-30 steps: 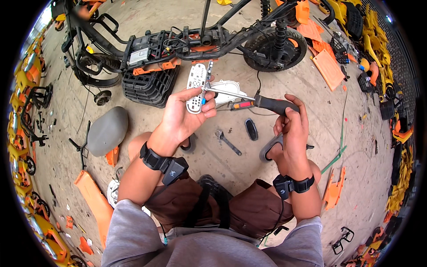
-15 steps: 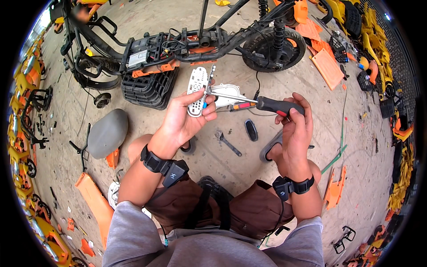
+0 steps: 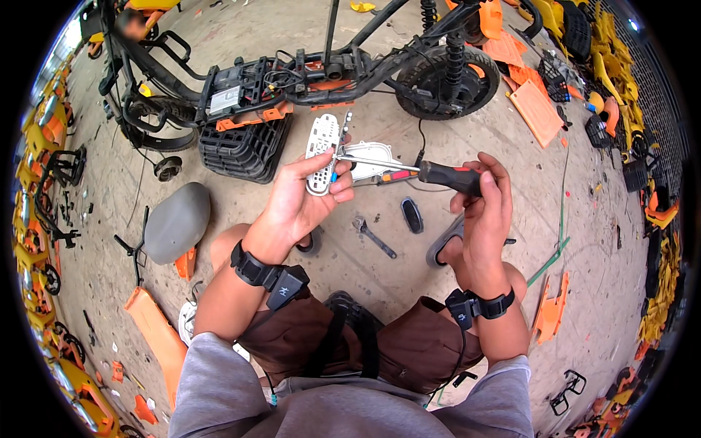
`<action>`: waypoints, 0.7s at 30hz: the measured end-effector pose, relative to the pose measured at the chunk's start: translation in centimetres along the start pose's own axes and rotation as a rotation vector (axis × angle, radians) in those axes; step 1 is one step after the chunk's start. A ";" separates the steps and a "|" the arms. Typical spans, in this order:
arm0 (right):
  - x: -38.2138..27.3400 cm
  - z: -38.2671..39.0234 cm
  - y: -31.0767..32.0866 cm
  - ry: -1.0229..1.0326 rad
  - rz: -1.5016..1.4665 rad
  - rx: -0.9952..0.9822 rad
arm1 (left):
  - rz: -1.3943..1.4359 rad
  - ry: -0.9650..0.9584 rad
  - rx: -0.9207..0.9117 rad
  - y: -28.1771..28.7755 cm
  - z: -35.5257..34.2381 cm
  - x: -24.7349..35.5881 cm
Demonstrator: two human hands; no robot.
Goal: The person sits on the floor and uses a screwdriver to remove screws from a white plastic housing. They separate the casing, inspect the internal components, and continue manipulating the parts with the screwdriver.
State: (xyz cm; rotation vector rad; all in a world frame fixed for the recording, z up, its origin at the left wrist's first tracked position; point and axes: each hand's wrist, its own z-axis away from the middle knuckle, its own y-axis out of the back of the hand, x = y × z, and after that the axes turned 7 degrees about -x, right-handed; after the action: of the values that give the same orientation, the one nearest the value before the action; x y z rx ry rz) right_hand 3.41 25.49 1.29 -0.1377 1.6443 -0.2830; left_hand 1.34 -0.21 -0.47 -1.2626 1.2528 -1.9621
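Observation:
My left hand [image 3: 292, 201] is closed round a white perforated plastic panel [image 3: 320, 142], long with rounded ends, held upright above the floor. A narrow strip with small parts on it [image 3: 346, 128] stands along the panel's right side. In my right hand [image 3: 485, 208] is a screwdriver [image 3: 447, 177] with a black and red handle, its shaft pointing left. The tip meets the panel's edge at my left fingers, which partly hide the contact. Something small and blue [image 3: 334, 177] shows by those fingers. Behind the shaft lies a white cover [image 3: 374, 162], beside a red and orange light [image 3: 398, 176].
An adjustable wrench [image 3: 376, 238] and a dark oval part [image 3: 412, 214] lie on the floor before me. A stripped scooter frame [image 3: 321, 91] stands beyond, with a black crate [image 3: 244, 150] under it. A grey seat [image 3: 177, 223] rests at left; orange panels [image 3: 537, 113] lie far right.
The screwdriver handle has shifted slightly left and turned, its red marking now showing elsewhere. My right fingers have moved a little on it. The panel has stayed almost in place.

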 end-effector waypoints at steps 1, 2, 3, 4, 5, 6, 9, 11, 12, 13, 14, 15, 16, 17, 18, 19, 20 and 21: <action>-0.2 0.0 0.1 -0.050 0.000 0.002 | -0.001 0.000 0.000 0.1 0.0 0.0; -0.2 0.1 0.1 -0.040 0.036 0.013 | -0.001 0.002 -0.001 0.1 0.0 0.0; -0.1 0.0 0.1 -0.031 0.072 0.023 | 0.001 0.005 -0.004 0.2 -0.1 0.0; 0.0 0.0 0.1 -0.022 0.107 0.033 | 0.003 0.007 -0.006 0.2 -0.1 -0.1; 0.2 -0.1 0.1 0.024 0.092 0.035 | 0.004 0.009 -0.008 0.2 -0.2 -0.1; 0.6 -0.2 -0.1 0.070 0.077 0.038 | 0.006 0.007 -0.009 0.2 -0.2 -0.1; 0.6 -0.1 -0.1 0.095 0.035 0.021 | 0.011 0.004 -0.018 0.2 -0.1 0.0; 0.2 0.0 0.2 0.029 0.036 0.010 | 0.015 0.004 -0.029 0.3 -0.1 0.0; -0.1 0.0 0.4 -0.027 0.051 0.008 | 0.014 0.003 -0.025 0.3 -0.1 0.0; -0.2 0.0 0.5 -0.083 0.065 0.006 | 0.012 0.002 -0.020 0.3 0.0 0.0; -0.2 0.1 0.5 -0.055 0.083 0.006 | 0.010 0.002 -0.017 0.3 0.0 0.0; 0.0 0.1 0.4 -0.026 0.100 0.007 | 0.008 0.002 -0.012 0.3 -0.1 0.0; 0.2 0.1 0.5 0.002 0.118 0.007 | 0.005 0.002 -0.006 0.3 -0.1 -0.1; 0.6 0.0 0.6 0.065 0.114 -0.007 | 0.001 0.002 -0.001 0.2 -0.1 -0.1; 1.1 -0.3 0.8 0.127 0.111 -0.021 | 0.000 0.001 -0.006 0.1 -0.1 -0.1; 1.3 -0.4 1.0 0.189 0.108 -0.035 | -0.002 0.000 -0.010 0.0 0.0 -0.1; 1.0 -0.3 0.7 0.133 0.057 -0.025 | -0.003 -0.001 -0.014 0.0 0.0 -0.1; 0.4 -0.1 0.3 0.077 0.006 -0.015 | -0.003 -0.005 -0.017 0.1 0.0 0.0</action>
State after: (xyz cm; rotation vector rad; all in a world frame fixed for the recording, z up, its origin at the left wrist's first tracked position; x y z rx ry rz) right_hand 3.26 25.63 0.81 -0.1347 1.7234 -0.2749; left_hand 1.37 -0.25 -0.57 -1.2772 1.2686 -1.9535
